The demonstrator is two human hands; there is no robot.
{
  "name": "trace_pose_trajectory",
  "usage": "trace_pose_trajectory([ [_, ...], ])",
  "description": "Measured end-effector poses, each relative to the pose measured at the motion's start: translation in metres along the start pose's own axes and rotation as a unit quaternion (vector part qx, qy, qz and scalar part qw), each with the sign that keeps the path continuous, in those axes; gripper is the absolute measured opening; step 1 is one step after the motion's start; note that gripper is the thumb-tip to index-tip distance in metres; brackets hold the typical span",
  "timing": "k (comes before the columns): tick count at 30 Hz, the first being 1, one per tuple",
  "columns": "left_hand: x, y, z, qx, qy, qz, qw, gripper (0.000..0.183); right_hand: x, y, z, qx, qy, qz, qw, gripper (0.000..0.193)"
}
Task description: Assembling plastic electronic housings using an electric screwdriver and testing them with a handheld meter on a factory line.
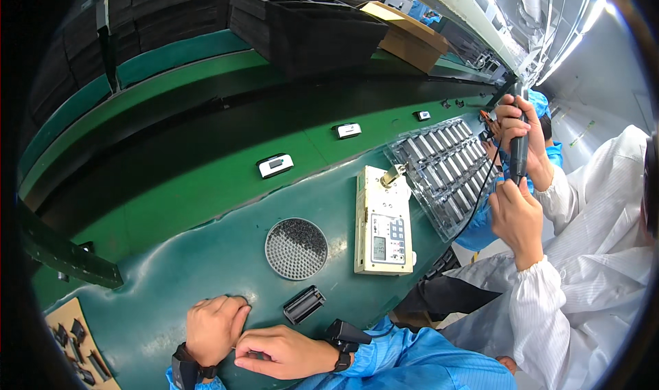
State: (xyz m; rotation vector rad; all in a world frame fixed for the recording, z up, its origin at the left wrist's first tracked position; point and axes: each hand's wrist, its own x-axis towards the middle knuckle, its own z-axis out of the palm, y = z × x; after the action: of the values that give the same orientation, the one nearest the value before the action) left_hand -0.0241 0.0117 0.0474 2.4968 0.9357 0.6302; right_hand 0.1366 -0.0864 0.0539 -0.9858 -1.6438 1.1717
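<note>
My left hand (215, 327) rests on the green table mat with its fingers curled inward. Beside it, my right hand (288, 352) is closed, thumb against bent fingers, its fingertips close to the left wrist. What either hand holds, if anything, is hidden. Just beyond my right hand lies a black rectangular plastic housing (304, 305). Farther off sits a round perforated dish (296, 250) partly filled with small dark screws. A cream-coloured torque tester (384, 228) with a small display and buttons stands to its right.
White-and-black devices (275, 165) sit along the green conveyor (226, 204). A clear tray (446, 170) holds several parts. At right, a white-coated person grips a black electric screwdriver (519, 146). A cardboard box (412, 36) and black crates (302, 33) stand behind. Black parts lie on a tan board (63, 314).
</note>
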Motion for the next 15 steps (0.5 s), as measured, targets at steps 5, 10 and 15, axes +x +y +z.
trace_pose_trajectory([
  [5, -0.0008, 0.0001, -0.0004, 0.002, 0.000, 0.005, 1.000, 0.009, -0.0016, -0.0002, 0.0018, -0.005, 0.008, -0.005, 1.000, 0.020],
  [10, -0.0021, 0.0001, -0.0012, 0.003, 0.005, 0.002, 1.000, 0.009, 0.0003, -0.0051, 0.0010, 0.002, 0.006, -0.002, 1.000, 0.020],
  [15, -0.0020, 0.0017, -0.0036, 0.003, 0.001, -0.001, 1.000, 0.009, -0.0010, -0.0025, 0.0034, 0.001, 0.004, 0.000, 1.000, 0.020],
])
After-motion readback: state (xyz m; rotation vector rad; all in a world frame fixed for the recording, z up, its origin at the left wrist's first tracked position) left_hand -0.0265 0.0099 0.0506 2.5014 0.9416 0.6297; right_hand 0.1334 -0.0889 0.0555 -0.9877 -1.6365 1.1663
